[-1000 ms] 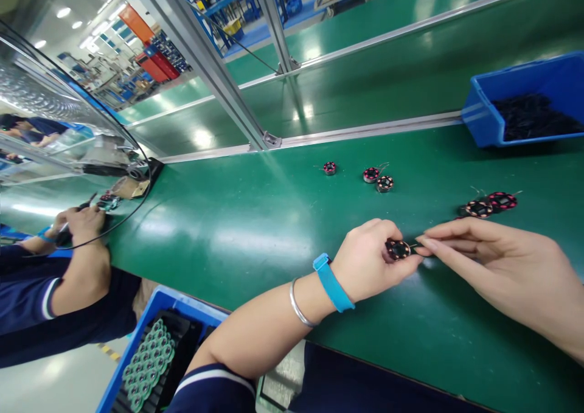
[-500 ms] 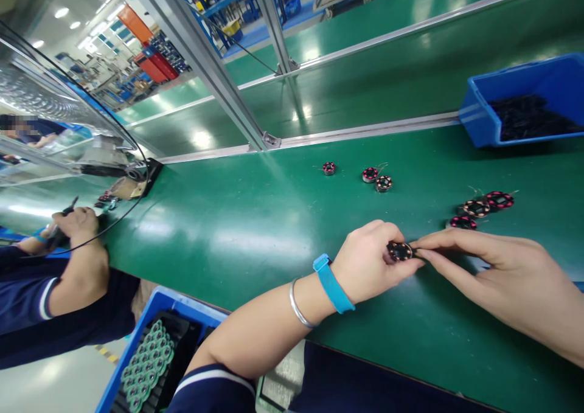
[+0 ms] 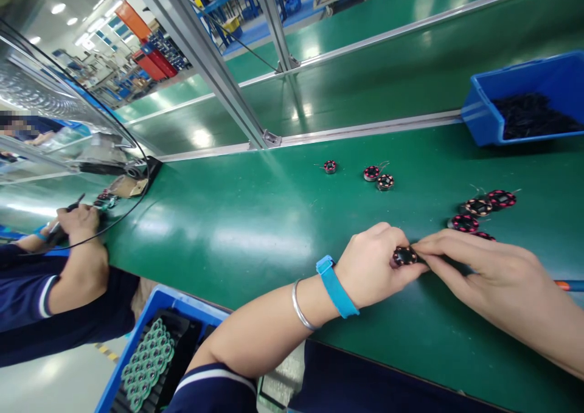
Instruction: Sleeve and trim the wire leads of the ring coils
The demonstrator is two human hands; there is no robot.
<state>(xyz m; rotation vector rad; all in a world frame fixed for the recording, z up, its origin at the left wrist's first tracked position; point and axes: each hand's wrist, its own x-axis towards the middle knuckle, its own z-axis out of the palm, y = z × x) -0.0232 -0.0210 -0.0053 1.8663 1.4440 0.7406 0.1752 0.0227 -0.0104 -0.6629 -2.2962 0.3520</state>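
Round white ceiling lights [image 3: 58, 8] glow at ten o'clock; from twelve, a silver metal post [image 3: 205, 60] slants down to the glossy green tabletop [image 3: 219, 218].

The desk [image 3: 246, 218] is green. The coils [image 3: 464, 223] are black, with rings of pink or pale orange spots. The bin [image 3: 488, 118] at the far edge is blue.

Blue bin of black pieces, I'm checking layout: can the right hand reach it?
Probably yes: the blue bin is open-topped with only low coils between, though the right hand is busy at the held coil.
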